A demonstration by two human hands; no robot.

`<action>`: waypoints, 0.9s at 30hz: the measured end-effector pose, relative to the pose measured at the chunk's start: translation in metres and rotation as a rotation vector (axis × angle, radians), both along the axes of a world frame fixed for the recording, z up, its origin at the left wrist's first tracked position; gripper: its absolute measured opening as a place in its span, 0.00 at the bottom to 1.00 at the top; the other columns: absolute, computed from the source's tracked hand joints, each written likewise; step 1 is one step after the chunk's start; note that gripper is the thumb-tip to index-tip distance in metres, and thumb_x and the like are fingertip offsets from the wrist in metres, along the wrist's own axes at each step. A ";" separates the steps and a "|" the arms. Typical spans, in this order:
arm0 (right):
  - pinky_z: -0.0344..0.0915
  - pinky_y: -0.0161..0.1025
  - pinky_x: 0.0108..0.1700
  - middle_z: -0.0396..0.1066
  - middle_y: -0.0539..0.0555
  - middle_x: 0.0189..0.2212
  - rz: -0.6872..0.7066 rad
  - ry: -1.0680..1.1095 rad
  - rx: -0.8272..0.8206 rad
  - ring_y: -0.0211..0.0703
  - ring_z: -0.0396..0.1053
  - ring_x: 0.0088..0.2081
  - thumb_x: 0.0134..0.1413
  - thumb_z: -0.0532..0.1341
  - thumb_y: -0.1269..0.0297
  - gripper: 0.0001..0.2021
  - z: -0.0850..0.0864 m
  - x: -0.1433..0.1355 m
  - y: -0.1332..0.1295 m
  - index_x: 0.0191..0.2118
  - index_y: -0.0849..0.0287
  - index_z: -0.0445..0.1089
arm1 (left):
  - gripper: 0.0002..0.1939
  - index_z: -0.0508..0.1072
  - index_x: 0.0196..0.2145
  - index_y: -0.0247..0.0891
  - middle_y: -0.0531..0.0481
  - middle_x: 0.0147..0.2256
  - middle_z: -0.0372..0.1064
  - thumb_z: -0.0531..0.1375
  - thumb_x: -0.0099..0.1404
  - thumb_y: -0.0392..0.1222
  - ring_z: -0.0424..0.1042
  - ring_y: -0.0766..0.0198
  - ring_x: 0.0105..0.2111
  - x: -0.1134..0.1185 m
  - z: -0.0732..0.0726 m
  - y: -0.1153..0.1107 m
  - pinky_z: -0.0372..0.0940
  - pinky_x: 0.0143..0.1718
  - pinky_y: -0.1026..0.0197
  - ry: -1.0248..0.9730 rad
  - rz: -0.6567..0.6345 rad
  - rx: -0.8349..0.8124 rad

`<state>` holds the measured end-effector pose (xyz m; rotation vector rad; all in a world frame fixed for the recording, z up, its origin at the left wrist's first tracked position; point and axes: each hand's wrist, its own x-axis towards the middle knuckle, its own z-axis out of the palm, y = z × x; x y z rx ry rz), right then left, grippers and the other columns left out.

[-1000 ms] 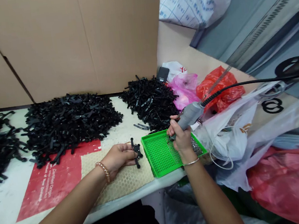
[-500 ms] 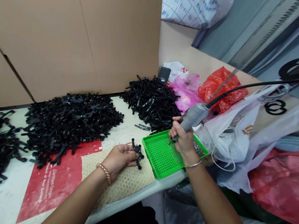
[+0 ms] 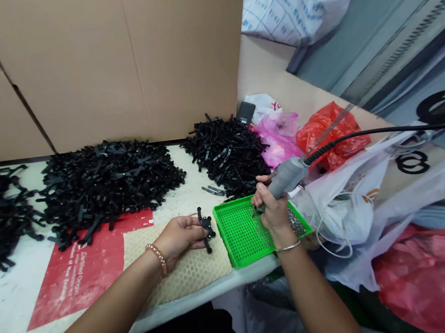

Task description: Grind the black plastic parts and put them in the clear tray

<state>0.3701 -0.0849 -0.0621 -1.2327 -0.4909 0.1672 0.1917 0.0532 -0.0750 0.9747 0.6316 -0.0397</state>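
My left hand [image 3: 181, 235] is closed on a small black plastic bracket [image 3: 206, 228], held over the beige honeycomb-patterned mat [image 3: 179, 270]. Gripped in my right hand [image 3: 272, 209] is a grey electric screwdriver [image 3: 287, 177], its body slanting up to the right into a black cable [image 3: 365, 132]. The tool's tip points down over a green perforated tray [image 3: 235, 263]. Small metal screws [image 3: 295, 222] lie at the tray's right end, partly hidden by my right hand and wrist.
Piles of black plastic parts [image 3: 109, 181] lie along the table's back, before a tall cardboard box [image 3: 82, 70]. A smaller heap of thin black strips [image 3: 231, 154] lies behind the tray. Pink [image 3: 278, 137], red [image 3: 330, 130] and white plastic bags [image 3: 347, 210] crowd the right side.
The view has shifted very slightly. Both hands keep their hold on the bracket and the screwdriver, with hardly any movement.
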 end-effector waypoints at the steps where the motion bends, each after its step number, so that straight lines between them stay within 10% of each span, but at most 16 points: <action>1: 0.57 0.30 0.21 0.55 0.40 0.13 -0.009 0.015 0.022 0.31 0.53 0.15 0.44 0.68 0.60 0.16 0.004 -0.001 0.000 0.39 0.60 0.67 | 0.08 0.75 0.28 0.31 0.49 0.28 0.73 0.65 0.47 0.28 0.72 0.68 0.28 0.000 0.001 0.000 0.69 0.31 0.66 0.009 -0.001 0.001; 9: 0.56 0.29 0.22 0.48 0.39 0.14 0.218 0.144 0.299 0.30 0.46 0.15 0.49 0.64 0.59 0.12 0.042 -0.057 0.026 0.39 0.56 0.65 | 0.08 0.75 0.28 0.32 0.49 0.29 0.73 0.64 0.47 0.27 0.72 0.68 0.29 0.000 0.007 0.000 0.69 0.31 0.66 -0.007 -0.004 -0.020; 27: 0.55 0.29 0.22 0.49 0.39 0.14 0.283 0.196 0.233 0.30 0.47 0.15 0.49 0.63 0.58 0.13 0.021 -0.087 0.061 0.39 0.56 0.63 | 0.06 0.74 0.27 0.33 0.52 0.26 0.71 0.63 0.47 0.28 0.69 0.70 0.26 -0.001 0.010 -0.001 0.67 0.31 0.66 -0.009 0.000 0.003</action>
